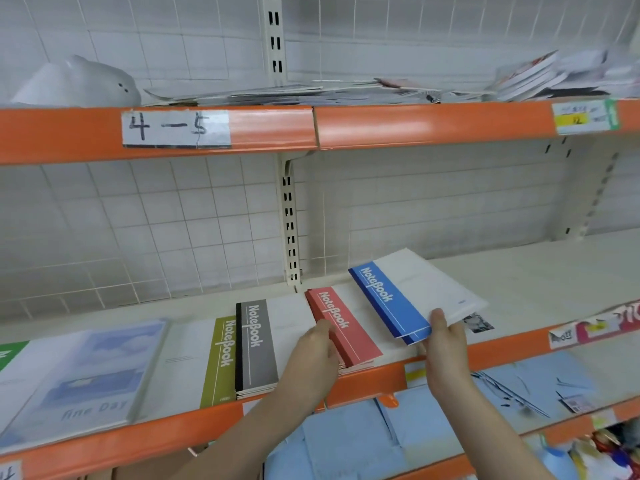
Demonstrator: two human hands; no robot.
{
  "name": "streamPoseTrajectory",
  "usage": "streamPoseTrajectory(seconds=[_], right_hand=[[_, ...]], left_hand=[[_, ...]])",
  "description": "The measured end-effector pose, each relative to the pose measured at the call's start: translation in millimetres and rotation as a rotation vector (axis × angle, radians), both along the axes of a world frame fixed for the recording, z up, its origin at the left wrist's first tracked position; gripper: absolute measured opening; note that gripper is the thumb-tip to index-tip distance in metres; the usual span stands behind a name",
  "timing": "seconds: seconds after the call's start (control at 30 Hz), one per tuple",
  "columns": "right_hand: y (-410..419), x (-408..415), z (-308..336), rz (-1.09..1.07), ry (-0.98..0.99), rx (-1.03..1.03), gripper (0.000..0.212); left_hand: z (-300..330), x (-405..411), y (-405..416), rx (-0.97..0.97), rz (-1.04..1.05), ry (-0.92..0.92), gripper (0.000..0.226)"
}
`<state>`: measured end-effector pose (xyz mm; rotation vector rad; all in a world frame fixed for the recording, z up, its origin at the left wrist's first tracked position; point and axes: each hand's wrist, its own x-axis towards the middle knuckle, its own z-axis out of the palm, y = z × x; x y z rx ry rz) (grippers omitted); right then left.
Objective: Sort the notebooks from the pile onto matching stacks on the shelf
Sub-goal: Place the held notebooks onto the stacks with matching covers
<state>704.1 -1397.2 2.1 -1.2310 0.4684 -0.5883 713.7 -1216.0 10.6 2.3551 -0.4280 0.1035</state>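
**Blue notebooks held above the shelf, red stack steadied**

Nearest the camera, the right hand (446, 344) has its grip closed on the near corner of the blue notebooks (412, 296), thumb on top and fingers hidden beneath. It looks like two or more copies pinched together, held tilted above the shelf (536, 271) rather than lying on it. The left hand (317, 355), just to the left of that grip, curls its fingers against the near left edge of the red stack (343, 327), apparently squaring or steadying it; whether it truly clasps the stack I cannot tell for sure.

These are thin, soft-cover books: light, a little floppy, with smooth covers that would likely slide over one another. A pinch at one corner lets the far end sag, so a hold nearer the coloured spine band, or a palm under the middle, should carry them flatter. No blue stack shows on the shelf; the bare space beyond and to the right of the grip seems the likely spot for them.

Left of the red stack sit the grey stack (258, 348) and then the green notebook (221, 358), all four colours printed "NoteBook" along the band. Farther left lies a pale book (86, 372) reading "fine Day". Beyond and above the grip, the upper shelf rail carries a handwritten label (176, 129) reading "4-5", and a yellow price tag (585, 117) too blurred to read.
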Motion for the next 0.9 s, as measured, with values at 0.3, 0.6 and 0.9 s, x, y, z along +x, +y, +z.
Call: streamPoseTrajectory(seconds=[0.3,0.6,0.9], right_hand=[[-4.3,9.2,-4.2,-0.021,0.022,-0.056,0.015],[0.9,9.8,-5.5,0.0,0.012,-0.092,0.014],[-2.9,8.1,-4.4,0.007,0.033,-0.104,0.014]], left_hand=[[-20.0,4.2,-3.3,0.485,-0.156,-0.24,0.052],[-19.2,19.9,8.4,0.332,-0.158,-0.227,0.032],[-21.1,13.4,8.0,0.419,-0.158,-0.289,0.034]])
